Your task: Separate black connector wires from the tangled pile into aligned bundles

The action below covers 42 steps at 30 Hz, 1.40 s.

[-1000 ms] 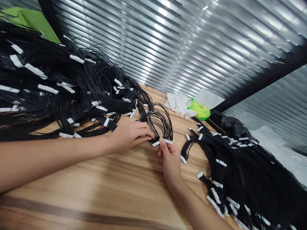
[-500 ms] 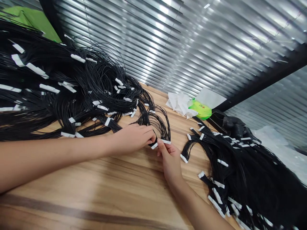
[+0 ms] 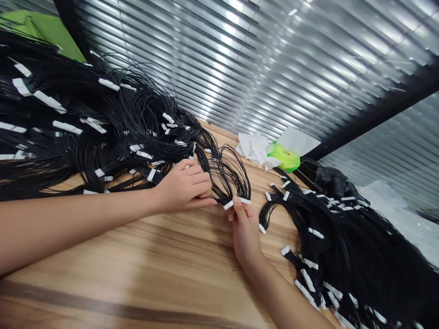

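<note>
Thus, centre frame: white connector strip pinched in right hand, anchoring black wires; left hand curled narrowly around them, apparently parting them from wire heap at left.

Wood-grain tabletop, piled black wire harnesses, crumpled tissue

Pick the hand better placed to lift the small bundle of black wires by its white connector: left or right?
Right, most likely: the right hand pinches the white connector between thumb and fingers, while the left hand sits farther back, at the black wires above the connector.
</note>
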### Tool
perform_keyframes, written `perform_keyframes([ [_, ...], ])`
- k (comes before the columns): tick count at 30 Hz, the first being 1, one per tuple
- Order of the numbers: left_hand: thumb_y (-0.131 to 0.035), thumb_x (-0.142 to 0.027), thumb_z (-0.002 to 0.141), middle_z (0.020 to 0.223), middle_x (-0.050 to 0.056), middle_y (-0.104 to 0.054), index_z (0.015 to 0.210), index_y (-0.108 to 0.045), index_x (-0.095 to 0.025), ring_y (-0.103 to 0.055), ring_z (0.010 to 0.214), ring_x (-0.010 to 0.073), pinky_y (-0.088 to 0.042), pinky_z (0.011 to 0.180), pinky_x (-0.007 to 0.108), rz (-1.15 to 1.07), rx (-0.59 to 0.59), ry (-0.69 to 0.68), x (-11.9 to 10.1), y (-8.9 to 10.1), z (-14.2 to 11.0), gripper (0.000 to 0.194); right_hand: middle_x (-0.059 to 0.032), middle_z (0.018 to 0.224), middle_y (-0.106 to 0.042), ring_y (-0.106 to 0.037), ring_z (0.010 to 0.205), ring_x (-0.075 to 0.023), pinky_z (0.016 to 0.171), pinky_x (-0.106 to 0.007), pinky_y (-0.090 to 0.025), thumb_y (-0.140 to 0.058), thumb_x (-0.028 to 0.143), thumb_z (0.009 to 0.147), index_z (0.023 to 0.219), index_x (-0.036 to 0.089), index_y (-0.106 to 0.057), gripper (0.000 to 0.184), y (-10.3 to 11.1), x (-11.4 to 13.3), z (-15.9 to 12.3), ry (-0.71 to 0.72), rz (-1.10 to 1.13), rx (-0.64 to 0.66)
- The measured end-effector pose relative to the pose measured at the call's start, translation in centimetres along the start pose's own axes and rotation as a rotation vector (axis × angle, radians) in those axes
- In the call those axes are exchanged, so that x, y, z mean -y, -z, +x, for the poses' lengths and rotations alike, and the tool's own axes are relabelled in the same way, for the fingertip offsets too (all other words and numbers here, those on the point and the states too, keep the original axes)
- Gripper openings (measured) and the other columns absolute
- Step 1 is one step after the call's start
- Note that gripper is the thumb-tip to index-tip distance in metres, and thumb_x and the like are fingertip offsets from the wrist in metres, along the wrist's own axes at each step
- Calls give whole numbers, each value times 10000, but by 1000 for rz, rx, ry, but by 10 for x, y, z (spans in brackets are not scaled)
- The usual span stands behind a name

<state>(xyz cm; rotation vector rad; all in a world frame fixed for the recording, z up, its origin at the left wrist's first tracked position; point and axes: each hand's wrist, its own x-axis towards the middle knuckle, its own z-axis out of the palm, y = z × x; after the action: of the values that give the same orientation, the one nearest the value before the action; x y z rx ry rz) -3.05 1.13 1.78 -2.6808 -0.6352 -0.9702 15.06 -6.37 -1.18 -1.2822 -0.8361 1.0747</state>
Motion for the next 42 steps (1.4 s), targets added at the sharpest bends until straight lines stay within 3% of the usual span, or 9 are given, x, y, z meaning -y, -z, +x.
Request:
perform_keyframes([
  [3,-449,-424,936,639,-26,-561,674,-499,-193,-480,647,129,-355,769,299,-110,52,79,0,-2,-2,354,59,514,-415,-355,527,-110,565,-270,-316,-695,522,704,579,201,-494,399,-1,5,0,5,73,-38],
  [8,-435,-402,939,751,3,-626,825,-577,-187,-558,741,156,-399,707,266,-295,179,332,0,-5,-4,281,66,525,-402,-336,522,-103,553,-262,-315,-705,519,691,595,207,-473,400,-2,9,0,-5,157,-58],
  [15,-334,-325,986,911,5,-713,939,-663,-210,-585,855,152,-353,964,339,-391,223,267,-3,-8,-6,352,55,517,-452,-361,520,-105,556,-267,-305,-725,520,679,595,187,-532,393,-2,1,-1,14,71,-59],
  [18,-324,-348,993,973,12,-704,1008,-647,-210,-580,916,153,-331,980,351,-465,267,305,-5,-7,-5,352,54,514,-455,-371,528,-107,567,-266,-311,-709,524,702,598,183,-542,395,0,-2,-1,18,62,-33],
  [21,-397,-429,964,927,11,-688,937,-649,-197,-573,916,166,-341,942,334,-523,288,349,-6,-6,-3,344,52,511,-453,-374,527,-107,568,-264,-307,-683,521,738,585,181,-534,402,1,-4,-2,20,20,7],
  [29,-506,-455,913,772,-6,-656,759,-664,-168,-520,790,150,-338,808,274,-720,176,548,-10,-12,0,362,36,516,-477,-383,536,-116,581,-266,-314,-616,512,804,572,178,-561,411,-1,-5,-5,46,-112,74],
  [37,-574,-368,884,667,-33,-593,685,-655,-162,-481,734,132,-314,841,284,-700,72,564,-15,-7,1,297,19,525,-511,-404,543,-116,598,-266,-342,-619,492,809,512,181,-553,436,1,-5,-5,51,-97,111],
  [42,-579,-345,874,671,-33,-567,677,-636,-156,-469,737,131,-320,789,272,-712,57,616,-14,-6,1,279,-1,568,-603,-434,534,-122,608,-272,-391,-616,474,814,671,171,-681,341,-1,-1,-8,42,-122,143],
])
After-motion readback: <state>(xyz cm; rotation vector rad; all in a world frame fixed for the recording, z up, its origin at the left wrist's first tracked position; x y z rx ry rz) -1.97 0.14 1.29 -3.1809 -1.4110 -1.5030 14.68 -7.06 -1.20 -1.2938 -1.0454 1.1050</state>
